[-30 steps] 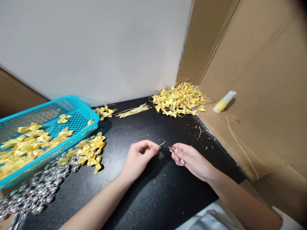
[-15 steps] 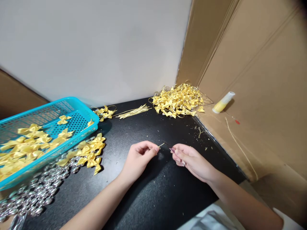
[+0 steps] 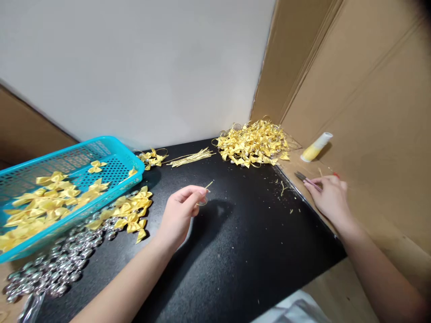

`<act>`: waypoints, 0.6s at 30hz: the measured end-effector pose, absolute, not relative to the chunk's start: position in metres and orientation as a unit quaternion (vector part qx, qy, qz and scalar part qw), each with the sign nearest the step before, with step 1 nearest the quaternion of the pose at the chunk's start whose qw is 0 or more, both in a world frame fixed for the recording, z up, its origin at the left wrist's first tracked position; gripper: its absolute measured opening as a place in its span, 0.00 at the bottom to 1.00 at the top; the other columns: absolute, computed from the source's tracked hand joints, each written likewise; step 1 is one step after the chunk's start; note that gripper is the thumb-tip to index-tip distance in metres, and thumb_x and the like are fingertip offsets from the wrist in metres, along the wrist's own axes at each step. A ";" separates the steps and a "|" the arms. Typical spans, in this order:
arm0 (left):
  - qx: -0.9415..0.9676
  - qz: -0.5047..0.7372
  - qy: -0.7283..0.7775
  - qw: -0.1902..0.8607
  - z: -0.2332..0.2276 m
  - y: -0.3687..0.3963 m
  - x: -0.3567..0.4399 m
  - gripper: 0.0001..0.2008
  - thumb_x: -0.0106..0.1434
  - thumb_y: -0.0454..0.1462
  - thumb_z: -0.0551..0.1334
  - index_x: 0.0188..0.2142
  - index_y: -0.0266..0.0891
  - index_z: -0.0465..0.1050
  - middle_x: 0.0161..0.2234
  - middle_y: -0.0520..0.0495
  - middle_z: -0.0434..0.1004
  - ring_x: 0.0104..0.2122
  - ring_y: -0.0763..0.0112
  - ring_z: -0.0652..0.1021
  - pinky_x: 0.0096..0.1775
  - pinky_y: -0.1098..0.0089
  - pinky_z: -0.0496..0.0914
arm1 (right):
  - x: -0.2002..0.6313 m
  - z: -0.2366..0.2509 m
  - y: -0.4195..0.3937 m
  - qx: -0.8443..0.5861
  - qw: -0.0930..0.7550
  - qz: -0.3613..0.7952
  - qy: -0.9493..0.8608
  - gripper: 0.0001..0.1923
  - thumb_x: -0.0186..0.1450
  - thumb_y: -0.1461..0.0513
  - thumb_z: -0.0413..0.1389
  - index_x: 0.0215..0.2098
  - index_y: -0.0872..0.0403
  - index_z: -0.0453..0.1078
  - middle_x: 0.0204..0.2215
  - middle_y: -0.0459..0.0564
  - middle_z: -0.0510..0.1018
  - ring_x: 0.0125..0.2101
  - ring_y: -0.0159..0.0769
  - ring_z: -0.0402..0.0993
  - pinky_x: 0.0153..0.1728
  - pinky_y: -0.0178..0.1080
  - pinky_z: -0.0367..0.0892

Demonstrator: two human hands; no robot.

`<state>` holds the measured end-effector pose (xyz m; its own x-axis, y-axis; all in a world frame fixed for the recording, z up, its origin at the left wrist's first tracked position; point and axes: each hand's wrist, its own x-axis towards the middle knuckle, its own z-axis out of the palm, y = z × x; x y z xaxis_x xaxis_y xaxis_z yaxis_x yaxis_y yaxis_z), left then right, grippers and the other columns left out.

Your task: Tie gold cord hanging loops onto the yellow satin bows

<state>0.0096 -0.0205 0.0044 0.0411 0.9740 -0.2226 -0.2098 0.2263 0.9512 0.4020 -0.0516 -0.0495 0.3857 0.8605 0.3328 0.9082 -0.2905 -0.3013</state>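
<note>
My left hand [image 3: 180,214] hovers over the middle of the black mat [image 3: 235,251], pinching a short gold cord loop [image 3: 206,190] between thumb and forefinger. My right hand [image 3: 330,197] rests far right on the cardboard beside the mat, gripping small snips [image 3: 303,178] whose blades point left. A loose gold cord [image 3: 321,172] and a red bit lie just beyond that hand.
A turquoise basket [image 3: 114,154] of yellow satin bows sits at the left, with loose bows [image 3: 131,215] and silver beads [image 3: 57,273] before it. Cut gold cords [image 3: 191,157] and a heap of finished bows [image 3: 252,143] lie at the back. A glue tube [image 3: 316,147] leans on the cardboard wall.
My right hand left the cord and swung right onto the cardboard with the snips. My left hand rose slightly, still pinching the cord piece.
</note>
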 end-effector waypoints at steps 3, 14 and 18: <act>0.353 0.519 0.477 0.615 0.013 -0.016 0.008 0.09 0.46 0.40 0.71 0.22 0.36 0.76 0.17 0.56 0.66 0.16 0.85 0.55 0.18 0.80 0.51 | 0.400 -0.045 -0.054 -0.808 0.235 -0.058 -0.537 0.21 0.61 0.49 0.52 0.36 0.59 0.74 0.39 0.65 0.72 0.47 0.59 0.64 0.47 0.56 0.58; 0.591 0.506 0.390 0.493 0.030 -0.047 0.015 0.06 0.55 0.33 0.66 0.22 0.37 0.75 0.20 0.52 0.71 0.20 0.79 0.69 0.23 0.79 0.62 | 0.162 0.000 -0.107 -0.298 0.306 0.897 -0.115 0.19 0.62 0.49 0.57 0.40 0.57 0.76 0.42 0.56 0.80 0.45 0.39 0.75 0.45 0.41 0.67; 0.781 0.423 0.227 0.400 0.039 -0.073 0.024 0.04 0.58 0.32 0.65 0.27 0.35 0.76 0.23 0.46 0.78 0.22 0.75 0.75 0.25 0.76 0.68 | 0.145 -0.002 -0.108 -0.220 0.390 0.893 -0.053 0.11 0.51 0.59 0.68 0.33 0.53 0.76 0.36 0.46 0.81 0.40 0.33 0.76 0.45 0.33 0.68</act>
